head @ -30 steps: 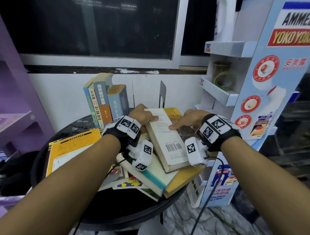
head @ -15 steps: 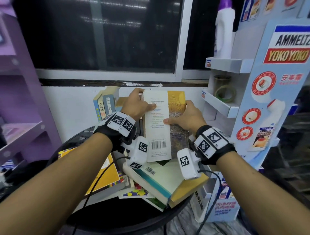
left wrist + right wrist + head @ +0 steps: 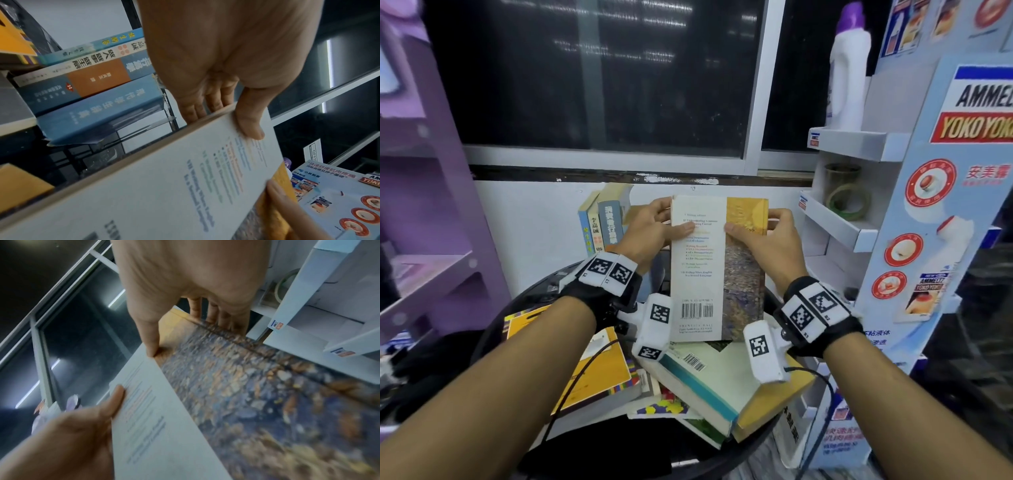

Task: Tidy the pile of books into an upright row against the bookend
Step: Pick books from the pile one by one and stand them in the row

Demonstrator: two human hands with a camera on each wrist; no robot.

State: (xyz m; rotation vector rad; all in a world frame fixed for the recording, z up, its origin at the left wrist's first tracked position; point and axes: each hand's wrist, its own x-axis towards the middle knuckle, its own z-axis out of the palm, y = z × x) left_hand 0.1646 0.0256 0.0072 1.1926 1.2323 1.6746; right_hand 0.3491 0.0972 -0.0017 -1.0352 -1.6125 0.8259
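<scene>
Round dark tabletop (image 3: pixel 739 455) under window: paperback (image 3: pixel 717 270) upright above pile (image 3: pixel 688 383), left hand (image 3: pixel 650 229) and right hand (image 3: pixel 760 240) pinching upper side edges; probably light, flexible, slick-covered.

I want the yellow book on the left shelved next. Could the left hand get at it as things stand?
Probably not yet: the left hand grips the raised book together with the right hand. The yellow book itself lies uncovered atop the pile.

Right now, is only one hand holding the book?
No, the left hand and the right hand both grip the book by its sides.
</scene>
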